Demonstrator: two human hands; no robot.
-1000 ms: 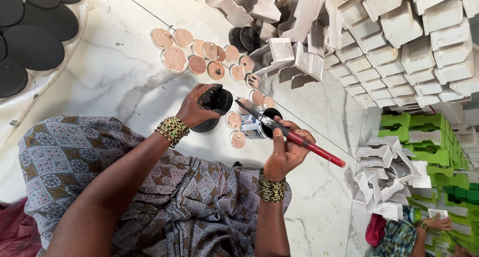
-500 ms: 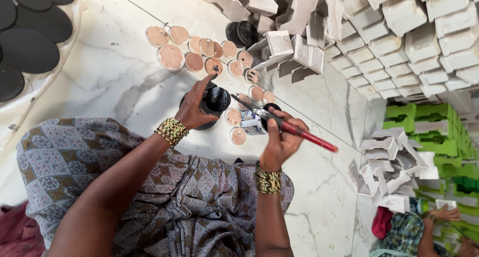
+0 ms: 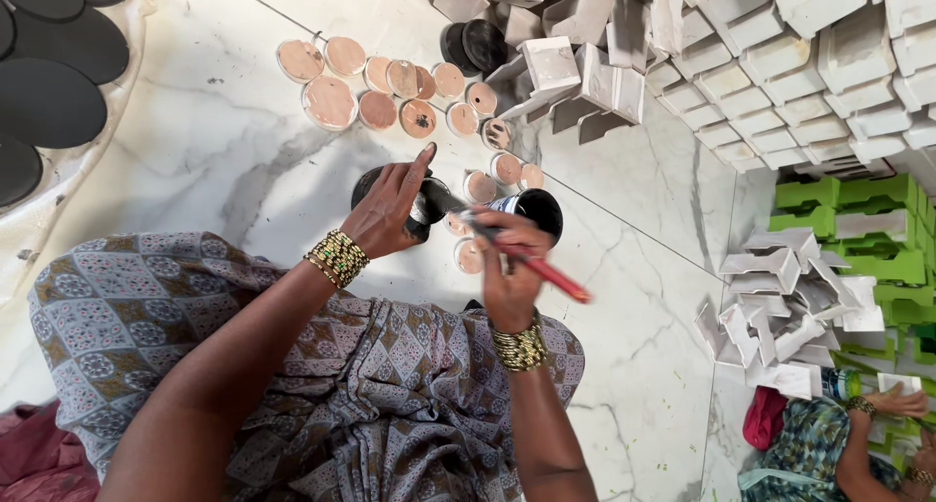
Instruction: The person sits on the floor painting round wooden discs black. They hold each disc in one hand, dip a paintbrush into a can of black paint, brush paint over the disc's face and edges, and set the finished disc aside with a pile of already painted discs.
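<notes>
Head view | left hand grasping black disc | right hand clenching brush, now dipping toward pot at 3 o'clock

Left hand extended forward, fingers curled downward in a grasp, forefinger raised. Right hand closed in a pinch grip. Both forearms bare, beaded bangles at each wrist.
</notes>
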